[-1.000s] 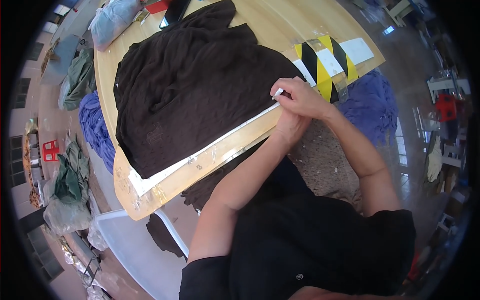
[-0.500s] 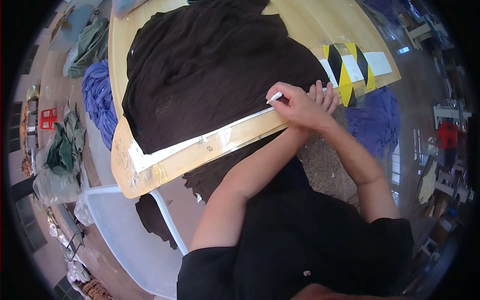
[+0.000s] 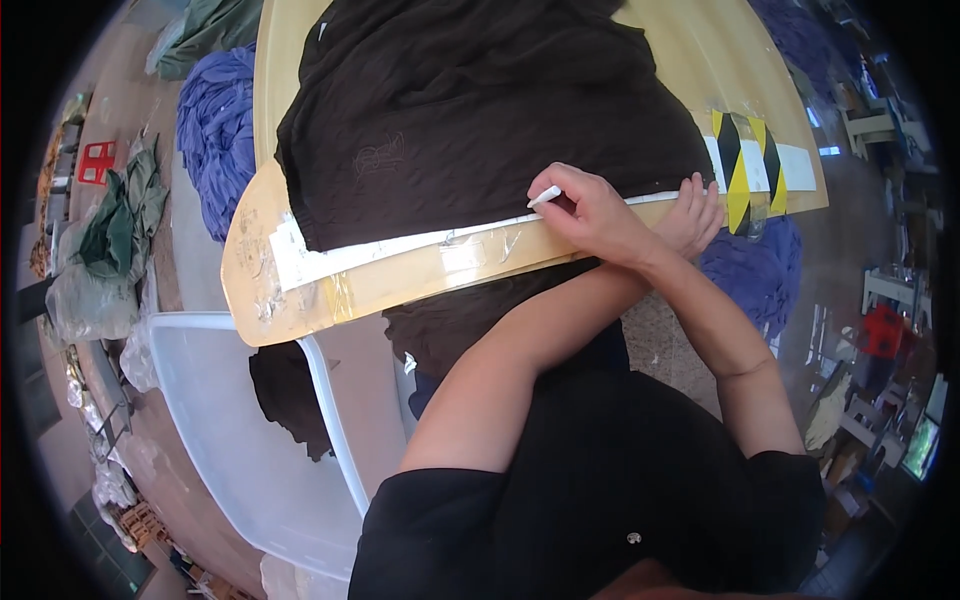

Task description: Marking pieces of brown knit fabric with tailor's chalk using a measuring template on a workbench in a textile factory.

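On worktop [image 3: 725, 60], noted dark cloth [image 3: 480, 130]; looks soft, light, best held by edge. Pinches white stick [image 3: 544, 197] in right hand [image 3: 597, 215]; rests left hand [image 3: 690, 217], fingers extended, at hem.

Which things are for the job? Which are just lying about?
Seem used:
short white stick, in the right hand
dark brown cloth, left hand at its edge
long white strip
pale yellowish tabletop

Probably just lying about:
crumpled violet cloth
crumpled green cloth
crumpled clear plastic

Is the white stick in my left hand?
No, the right hand holds the white stick; the left hand rests by the brown cloth.
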`<control>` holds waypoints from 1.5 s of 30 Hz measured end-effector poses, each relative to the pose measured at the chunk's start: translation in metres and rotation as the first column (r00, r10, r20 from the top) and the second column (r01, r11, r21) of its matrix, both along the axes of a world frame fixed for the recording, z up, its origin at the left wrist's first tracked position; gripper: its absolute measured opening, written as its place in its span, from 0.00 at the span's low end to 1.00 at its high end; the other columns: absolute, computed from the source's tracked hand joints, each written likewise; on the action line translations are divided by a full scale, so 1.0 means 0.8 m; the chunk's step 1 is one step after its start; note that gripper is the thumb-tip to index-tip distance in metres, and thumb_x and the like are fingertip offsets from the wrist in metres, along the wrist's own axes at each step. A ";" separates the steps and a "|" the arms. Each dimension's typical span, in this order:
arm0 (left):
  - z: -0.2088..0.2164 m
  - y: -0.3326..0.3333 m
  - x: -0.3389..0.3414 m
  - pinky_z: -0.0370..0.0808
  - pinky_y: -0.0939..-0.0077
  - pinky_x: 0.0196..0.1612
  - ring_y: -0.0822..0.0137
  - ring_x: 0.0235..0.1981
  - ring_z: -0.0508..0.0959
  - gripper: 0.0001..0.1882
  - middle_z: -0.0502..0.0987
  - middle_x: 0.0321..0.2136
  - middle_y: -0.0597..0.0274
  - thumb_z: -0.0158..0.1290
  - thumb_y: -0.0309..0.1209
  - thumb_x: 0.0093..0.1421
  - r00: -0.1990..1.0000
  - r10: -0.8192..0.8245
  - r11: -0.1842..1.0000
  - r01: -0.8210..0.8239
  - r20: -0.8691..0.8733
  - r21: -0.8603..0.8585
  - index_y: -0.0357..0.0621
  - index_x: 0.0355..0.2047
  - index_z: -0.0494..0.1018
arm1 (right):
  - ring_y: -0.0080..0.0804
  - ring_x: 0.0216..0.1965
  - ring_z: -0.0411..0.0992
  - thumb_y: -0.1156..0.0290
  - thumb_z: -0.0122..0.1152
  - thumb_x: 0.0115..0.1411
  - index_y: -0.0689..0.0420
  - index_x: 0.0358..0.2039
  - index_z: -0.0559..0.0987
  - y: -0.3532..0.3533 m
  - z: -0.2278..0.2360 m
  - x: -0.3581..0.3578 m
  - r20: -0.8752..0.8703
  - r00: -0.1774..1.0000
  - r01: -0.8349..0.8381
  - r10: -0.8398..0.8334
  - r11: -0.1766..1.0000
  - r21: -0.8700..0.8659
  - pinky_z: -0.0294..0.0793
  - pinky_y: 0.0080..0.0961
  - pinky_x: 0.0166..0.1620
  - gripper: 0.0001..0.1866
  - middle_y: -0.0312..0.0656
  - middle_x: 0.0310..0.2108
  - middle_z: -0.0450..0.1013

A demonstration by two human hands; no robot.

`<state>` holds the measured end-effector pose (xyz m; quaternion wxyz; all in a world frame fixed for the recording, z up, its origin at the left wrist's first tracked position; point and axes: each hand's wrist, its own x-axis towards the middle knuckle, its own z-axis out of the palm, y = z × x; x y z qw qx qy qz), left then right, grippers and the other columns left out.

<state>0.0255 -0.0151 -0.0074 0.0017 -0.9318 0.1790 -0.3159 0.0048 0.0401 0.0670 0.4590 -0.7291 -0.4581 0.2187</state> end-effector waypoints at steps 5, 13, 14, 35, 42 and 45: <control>-0.001 0.001 -0.007 0.61 0.46 0.51 0.36 0.49 0.66 0.23 0.65 0.51 0.39 0.39 0.38 0.58 1.000 0.022 1.000 -0.022 -0.002 -0.003 0.39 0.50 0.66 | 0.31 0.23 0.71 0.72 0.59 0.52 0.61 0.25 0.74 0.017 0.013 -0.010 0.083 0.996 0.039 -0.025 0.984 -0.174 0.69 0.23 0.28 0.06 0.43 0.21 0.71; 0.005 0.000 -0.011 0.59 0.47 0.54 0.36 0.51 0.64 0.23 0.64 0.52 0.38 0.37 0.38 0.59 0.999 0.026 1.000 -0.026 -0.042 0.000 0.38 0.51 0.66 | 0.23 0.25 0.68 0.77 0.53 0.54 0.61 0.32 0.72 0.076 0.014 -0.046 -0.135 0.979 -0.163 0.155 0.985 -0.053 0.66 0.20 0.29 0.05 0.41 0.27 0.70; 0.005 0.000 -0.012 0.59 0.47 0.53 0.35 0.51 0.64 0.23 0.64 0.52 0.38 0.37 0.38 0.59 0.999 0.023 1.000 -0.024 -0.048 -0.006 0.38 0.51 0.66 | 0.19 0.26 0.65 0.78 0.52 0.55 0.60 0.33 0.73 0.080 0.013 -0.047 -0.095 0.978 -0.197 0.188 0.976 -0.097 0.64 0.17 0.29 0.05 0.37 0.27 0.68; 0.000 -0.005 -0.009 0.59 0.44 0.52 0.35 0.50 0.65 0.23 0.65 0.51 0.38 0.35 0.38 0.61 0.996 0.084 0.994 -0.085 0.007 0.064 0.36 0.51 0.65 | 0.13 0.25 0.62 0.78 0.53 0.54 0.58 0.33 0.73 0.152 0.009 -0.078 -0.236 0.923 -0.323 0.303 0.945 -0.053 0.62 0.13 0.27 0.05 0.31 0.25 0.67; -0.005 -0.002 -0.016 0.60 0.44 0.52 0.35 0.50 0.65 0.23 0.65 0.51 0.37 0.34 0.38 0.61 0.994 0.106 0.992 -0.107 0.006 0.072 0.35 0.50 0.65 | 0.20 0.25 0.66 0.78 0.54 0.53 0.60 0.31 0.74 0.172 -0.012 -0.091 -0.005 0.930 -0.367 0.367 0.930 0.012 0.65 0.18 0.29 0.04 0.36 0.25 0.70; 0.003 0.006 -0.017 0.59 0.44 0.52 0.35 0.50 0.65 0.24 0.65 0.51 0.37 0.34 0.38 0.61 0.996 0.088 0.993 -0.087 -0.003 0.075 0.35 0.51 0.64 | 0.20 0.23 0.66 0.76 0.57 0.52 0.61 0.29 0.75 0.179 -0.011 -0.093 0.120 0.936 -0.334 0.332 0.943 -0.002 0.65 0.18 0.27 0.03 0.35 0.23 0.70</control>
